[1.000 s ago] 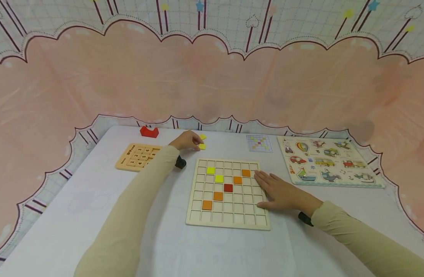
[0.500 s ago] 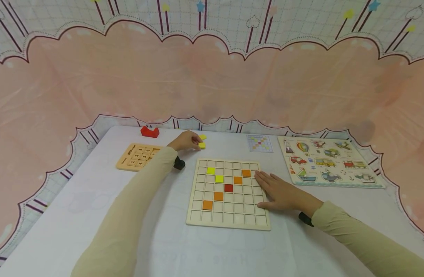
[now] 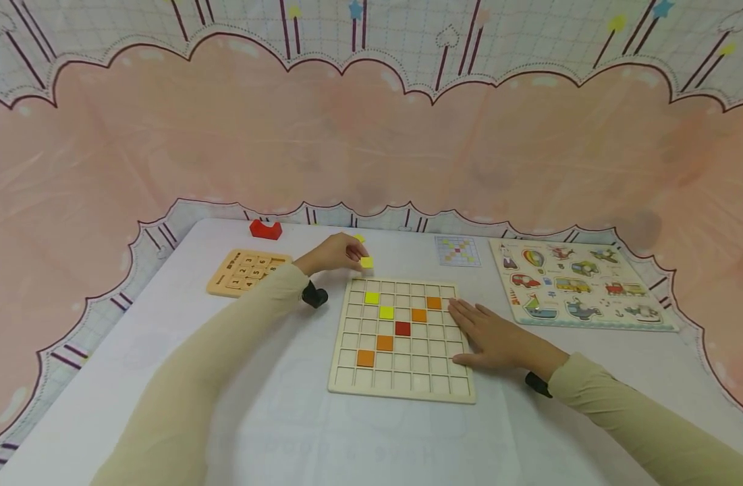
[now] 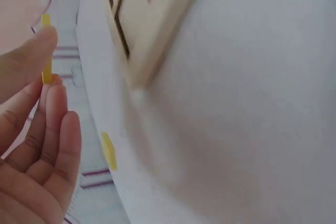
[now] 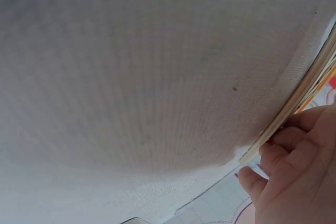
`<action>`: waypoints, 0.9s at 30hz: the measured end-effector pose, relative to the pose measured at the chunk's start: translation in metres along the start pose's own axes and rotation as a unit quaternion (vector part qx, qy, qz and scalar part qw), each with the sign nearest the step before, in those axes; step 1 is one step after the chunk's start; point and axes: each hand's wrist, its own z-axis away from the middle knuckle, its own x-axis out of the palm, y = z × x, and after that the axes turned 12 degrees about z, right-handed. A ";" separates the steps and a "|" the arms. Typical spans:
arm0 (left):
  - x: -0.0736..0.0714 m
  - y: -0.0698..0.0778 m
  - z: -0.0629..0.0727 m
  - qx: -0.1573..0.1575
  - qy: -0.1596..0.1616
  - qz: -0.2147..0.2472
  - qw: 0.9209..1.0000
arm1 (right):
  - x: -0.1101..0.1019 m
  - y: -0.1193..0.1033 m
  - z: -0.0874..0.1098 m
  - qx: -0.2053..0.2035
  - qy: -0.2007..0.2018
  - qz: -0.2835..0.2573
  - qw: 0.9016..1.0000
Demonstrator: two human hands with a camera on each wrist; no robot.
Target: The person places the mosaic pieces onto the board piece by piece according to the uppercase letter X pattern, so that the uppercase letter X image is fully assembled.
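Observation:
My left hand (image 3: pixel 336 252) pinches a yellow square tile (image 3: pixel 367 262) between thumb and fingers, just beyond the far left corner of the wooden grid board (image 3: pixel 401 385). The left wrist view shows the pinched tile edge-on, clear of the table. Another yellow tile (image 4: pixel 108 151) lies on the table behind this hand, mostly hidden in the head view. On the board sit two yellow tiles, a red tile (image 3: pixel 403 329) and several orange tiles (image 3: pixel 384 343) in diagonal lines. My right hand (image 3: pixel 489 337) rests with straight fingers at the board's right edge.
A wooden number puzzle (image 3: pixel 225 287) lies left of the board, and a red block (image 3: pixel 265 230) stands behind it. A small pattern card (image 3: pixel 458 251) lies at the back. To the right is a picture puzzle board (image 3: pixel 562 304) with vehicles.
My left hand has lifted a yellow tile from beside the other one and moved it slightly right and nearer to the board. My right hand has stayed in place.

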 end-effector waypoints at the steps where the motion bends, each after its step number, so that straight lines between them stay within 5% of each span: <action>1: 0.003 0.002 0.002 0.002 -0.004 -0.004 1.000 | 0.000 0.000 0.000 0.000 0.000 0.000 1.000; 16: 0.053 0.048 0.032 0.060 -0.111 -0.055 0.991 | 0.001 0.001 0.000 -0.008 0.012 0.007 1.000; 27: 0.090 0.068 0.047 0.063 -0.154 -0.068 0.984 | 0.001 0.001 -0.001 -0.005 0.011 0.010 1.000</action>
